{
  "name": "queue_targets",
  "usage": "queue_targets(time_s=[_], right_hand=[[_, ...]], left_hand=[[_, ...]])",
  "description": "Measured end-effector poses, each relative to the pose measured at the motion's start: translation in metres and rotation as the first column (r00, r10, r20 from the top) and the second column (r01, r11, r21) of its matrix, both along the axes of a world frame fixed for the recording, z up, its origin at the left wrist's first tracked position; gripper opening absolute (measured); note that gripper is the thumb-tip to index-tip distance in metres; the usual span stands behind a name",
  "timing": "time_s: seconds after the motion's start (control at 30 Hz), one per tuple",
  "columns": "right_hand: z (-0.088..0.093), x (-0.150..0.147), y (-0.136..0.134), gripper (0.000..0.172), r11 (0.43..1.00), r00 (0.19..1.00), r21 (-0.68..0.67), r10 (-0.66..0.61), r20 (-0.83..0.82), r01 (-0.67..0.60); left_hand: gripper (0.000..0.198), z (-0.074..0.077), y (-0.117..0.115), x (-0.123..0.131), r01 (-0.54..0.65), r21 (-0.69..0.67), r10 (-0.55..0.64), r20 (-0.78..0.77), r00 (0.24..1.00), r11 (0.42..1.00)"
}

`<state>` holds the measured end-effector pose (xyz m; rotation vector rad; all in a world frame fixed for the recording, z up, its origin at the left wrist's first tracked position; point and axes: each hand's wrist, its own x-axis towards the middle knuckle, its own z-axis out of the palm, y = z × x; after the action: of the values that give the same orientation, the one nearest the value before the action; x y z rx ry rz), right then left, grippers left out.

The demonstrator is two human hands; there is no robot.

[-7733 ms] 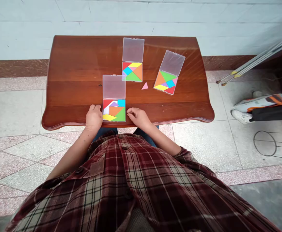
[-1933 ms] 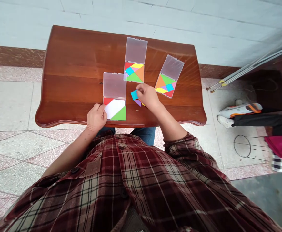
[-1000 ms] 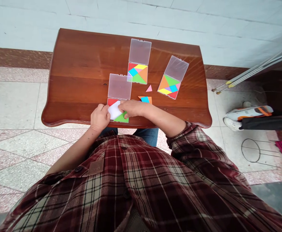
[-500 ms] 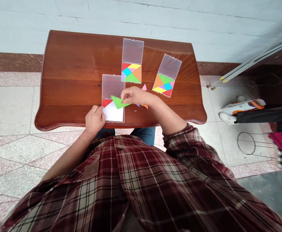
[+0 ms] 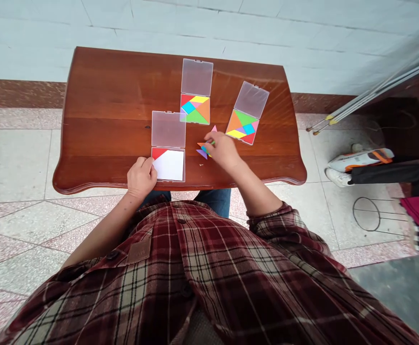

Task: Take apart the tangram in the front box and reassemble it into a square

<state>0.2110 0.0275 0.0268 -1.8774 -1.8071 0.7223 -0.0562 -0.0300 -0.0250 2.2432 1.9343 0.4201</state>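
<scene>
On the wooden table [image 5: 105, 120], my left hand [image 5: 141, 176] rests curled against the left edge of the nearest open puzzle case [image 5: 168, 166]. Its white tray holds only a red triangle [image 5: 158, 153], and its clear lid [image 5: 168, 129] lies flat behind it. My right hand [image 5: 222, 151] is closed over a small pile of loose pieces [image 5: 203, 149] (orange, blue, purple) to the right of the case. A sliver of the green triangle [image 5: 212, 142] shows at its fingertips. A pink triangle [image 5: 214, 128] lies just beyond.
Two more open cases filled with coloured pieces lie farther back, one in the middle [image 5: 195, 109] and one at the right [image 5: 243, 126]. On the tiled floor at the right are a shoe [image 5: 364, 160], leaning metal rods [image 5: 367, 103] and a wire ring [image 5: 366, 213].
My right hand has lifted the green triangle out of the near tray and carried it right to the loose pile. Only the red triangle is left in the tray. My left hand stayed put.
</scene>
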Motion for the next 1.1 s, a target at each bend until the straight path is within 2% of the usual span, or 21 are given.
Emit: queue_targets(time_s=[0.07,0.1,0.17,0.2,0.27,0.33,0.43,0.6,0.7,0.87,1.0,1.1], right_hand=[[0.001,-0.037,-0.004,0.014,0.985,0.979,-0.098,0.123,-0.161,-0.140],[-0.001,-0.055,-0.006,0.019,0.967,0.958,-0.191,0.113,-0.265,-0.167],[-0.005,-0.086,-0.011,0.034,0.916,0.883,-0.378,-0.063,-0.464,-0.133],[-0.008,-0.098,-0.013,0.040,0.900,0.835,-0.424,-0.157,-0.527,-0.098],[-0.010,-0.113,-0.017,0.047,0.882,0.771,-0.467,-0.259,-0.582,-0.056],[-0.008,-0.118,-0.020,0.047,0.865,0.689,-0.502,-0.354,-0.633,-0.017],[-0.001,-0.117,-0.026,0.045,0.823,0.519,-0.568,-0.492,-0.699,0.015],[0.006,-0.117,-0.034,0.030,0.759,0.374,-0.651,-0.600,-0.707,-0.011],[0.005,-0.118,-0.036,0.019,0.747,0.298,-0.665,-0.632,-0.716,-0.014],[-0.001,-0.116,-0.032,0.019,0.751,0.234,-0.658,-0.632,-0.738,-0.048],[-0.001,-0.115,-0.029,0.018,0.737,0.241,-0.675,-0.651,-0.720,-0.026],[-0.002,-0.116,-0.025,0.018,0.741,0.258,-0.667,-0.632,-0.731,-0.072]], left_hand=[[0.034,0.003,0.001,0.000,-0.025,-0.009,0.025,0.026,0.999,1.000],[0.033,0.005,0.002,0.001,-0.042,-0.031,0.043,0.048,0.998,0.999],[0.031,0.010,0.006,0.001,-0.068,-0.101,0.078,0.098,0.992,0.993],[0.031,0.013,0.009,0.001,-0.074,-0.142,0.092,0.118,0.989,0.987],[0.031,0.017,0.013,0.002,-0.067,-0.203,0.096,0.136,0.986,0.977],[0.032,0.021,0.016,0.004,-0.048,-0.251,0.086,0.144,0.986,0.967],[0.037,0.024,0.012,0.012,-0.022,-0.330,0.089,0.189,0.978,0.944],[0.050,0.027,0.002,0.024,-0.005,-0.376,0.127,0.300,0.945,0.927],[0.056,0.029,0.002,0.027,-0.010,-0.399,0.143,0.305,0.942,0.917],[0.055,0.033,0.006,0.029,-0.039,-0.405,0.141,0.223,0.964,0.913],[0.059,0.034,0.010,0.028,-0.032,-0.415,0.136,0.223,0.965,0.909],[0.059,0.033,0.010,0.028,-0.032,-0.407,0.133,0.223,0.966,0.913]])
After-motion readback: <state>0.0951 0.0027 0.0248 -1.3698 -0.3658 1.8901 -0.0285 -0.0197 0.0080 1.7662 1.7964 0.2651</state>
